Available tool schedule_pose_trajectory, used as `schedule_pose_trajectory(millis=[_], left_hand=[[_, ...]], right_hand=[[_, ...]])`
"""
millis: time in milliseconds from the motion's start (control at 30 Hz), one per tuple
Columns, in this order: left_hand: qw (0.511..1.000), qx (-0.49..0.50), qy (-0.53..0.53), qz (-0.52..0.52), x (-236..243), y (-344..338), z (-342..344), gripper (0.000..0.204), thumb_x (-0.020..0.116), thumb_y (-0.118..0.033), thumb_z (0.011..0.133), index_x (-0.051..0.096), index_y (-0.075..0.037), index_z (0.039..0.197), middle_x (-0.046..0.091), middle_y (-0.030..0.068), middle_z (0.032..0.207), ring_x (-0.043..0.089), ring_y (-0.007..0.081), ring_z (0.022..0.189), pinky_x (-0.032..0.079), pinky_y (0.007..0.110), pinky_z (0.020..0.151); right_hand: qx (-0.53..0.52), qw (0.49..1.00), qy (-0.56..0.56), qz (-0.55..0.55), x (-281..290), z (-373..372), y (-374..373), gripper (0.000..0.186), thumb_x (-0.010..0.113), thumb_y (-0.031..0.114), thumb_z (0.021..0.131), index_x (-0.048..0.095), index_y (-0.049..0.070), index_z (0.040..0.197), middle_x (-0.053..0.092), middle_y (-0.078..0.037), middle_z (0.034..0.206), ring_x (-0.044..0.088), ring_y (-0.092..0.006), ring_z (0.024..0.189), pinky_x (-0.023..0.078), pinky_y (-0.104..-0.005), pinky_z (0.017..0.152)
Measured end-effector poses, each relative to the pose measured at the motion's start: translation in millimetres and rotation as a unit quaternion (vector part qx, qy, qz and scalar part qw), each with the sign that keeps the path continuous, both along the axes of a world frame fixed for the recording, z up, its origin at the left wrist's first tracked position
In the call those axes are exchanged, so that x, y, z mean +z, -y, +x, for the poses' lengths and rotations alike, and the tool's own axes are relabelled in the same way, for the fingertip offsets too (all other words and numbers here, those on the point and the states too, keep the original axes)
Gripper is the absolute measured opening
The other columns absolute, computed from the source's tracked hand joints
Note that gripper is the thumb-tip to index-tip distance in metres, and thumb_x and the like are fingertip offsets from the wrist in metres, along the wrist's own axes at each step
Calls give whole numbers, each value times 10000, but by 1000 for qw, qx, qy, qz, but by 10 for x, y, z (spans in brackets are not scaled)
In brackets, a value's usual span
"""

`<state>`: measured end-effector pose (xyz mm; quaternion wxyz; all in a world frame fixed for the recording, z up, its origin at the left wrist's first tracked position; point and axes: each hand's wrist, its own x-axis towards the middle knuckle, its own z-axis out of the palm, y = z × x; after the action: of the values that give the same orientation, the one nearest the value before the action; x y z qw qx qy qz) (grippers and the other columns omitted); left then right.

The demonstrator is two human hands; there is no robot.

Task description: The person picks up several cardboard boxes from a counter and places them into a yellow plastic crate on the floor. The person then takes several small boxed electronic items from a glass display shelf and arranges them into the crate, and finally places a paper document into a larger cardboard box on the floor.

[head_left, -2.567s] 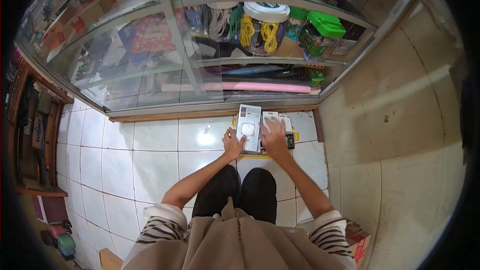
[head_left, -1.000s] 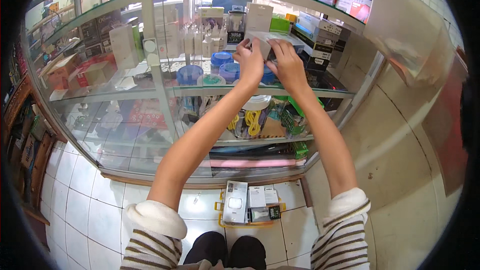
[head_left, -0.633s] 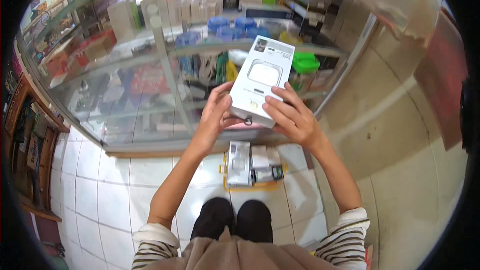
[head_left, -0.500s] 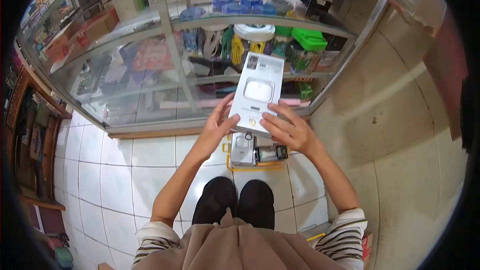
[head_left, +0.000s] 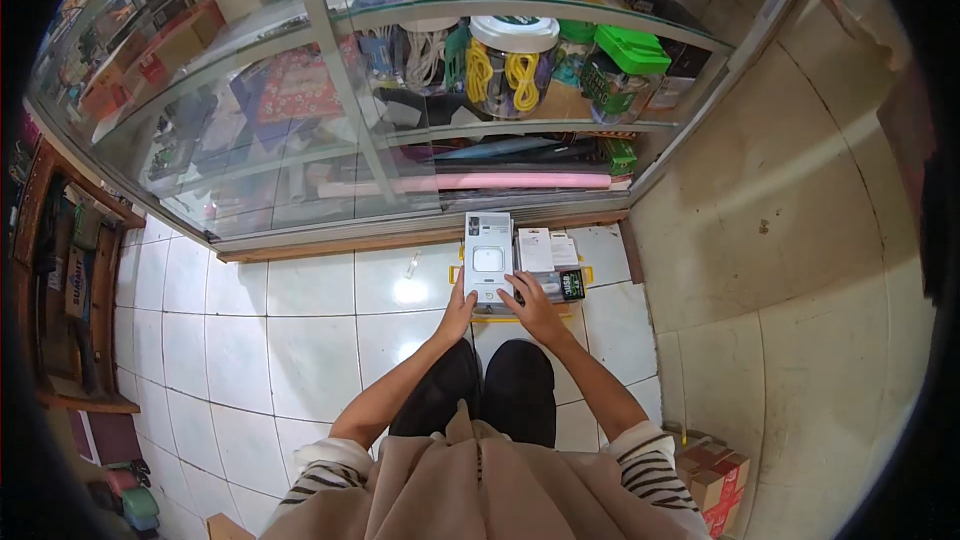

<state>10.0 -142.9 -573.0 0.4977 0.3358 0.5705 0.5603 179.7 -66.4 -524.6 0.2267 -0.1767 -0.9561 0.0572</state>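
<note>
A white box (head_left: 488,240) with a rounded-square case pictured on its front is low over the left side of a yellow-handled container (head_left: 592,274) on the floor. My left hand (head_left: 459,314) grips its lower left edge, thumb on the front. At the lower right corner, my right hand (head_left: 534,306) has its fingers on the box. Beside it in the container lie two small white boxes (head_left: 537,248) and a black box (head_left: 572,286). Whether the white box rests on things beneath it, I cannot tell.
A glass display case (head_left: 390,215) stands ahead, with jars of cables (head_left: 512,70), a green-lidded jar (head_left: 632,50) and a long pink roll (head_left: 520,182). A wall (head_left: 770,230) rises at the right. Cardboard boxes (head_left: 712,485) sit at the lower right, a wooden cabinet (head_left: 90,310) at the left.
Both hands have brought the white box down and nearer to me, from in front of the display case to the container on the floor. Small boxes in the container now show beside it.
</note>
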Motion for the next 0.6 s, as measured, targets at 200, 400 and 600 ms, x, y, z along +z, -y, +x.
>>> schedule_pose_trajectory(millis=[200, 400, 600], left_hand=[[910, -6, -414, -36, 42, -88, 44, 620, 469, -223, 840, 152, -12, 1329, 232, 267, 1283, 250, 364, 1169, 201, 367, 988], [989, 36, -144, -2, -169, -570, -200, 641, 420, -302, 873, 121, 56, 1311, 126, 242, 1366, 119, 316, 1281, 113, 333, 1034], [987, 33, -149, 42, -92, -585, 42, 561, 372, -211, 896, 93, -27, 1346, 186, 178, 1369, 198, 255, 1261, 177, 284, 1009]], right_hand=[[-94, 983, -64, -145, -87, -19, -34, 445, 548, 44, 755, 422, 26, 1182, 347, -171, 1233, 340, -339, 1154, 300, -395, 960], [-187, 944, -105, -250, -30, -481, -130, 552, 504, 45, 796, 240, -21, 1276, 235, -255, 1290, 246, -389, 1200, 245, -416, 988], [-230, 916, -175, -279, -264, -621, -146, 532, 472, 23, 809, 220, -45, 1272, 214, -281, 1279, 235, -422, 1185, 237, -434, 982]])
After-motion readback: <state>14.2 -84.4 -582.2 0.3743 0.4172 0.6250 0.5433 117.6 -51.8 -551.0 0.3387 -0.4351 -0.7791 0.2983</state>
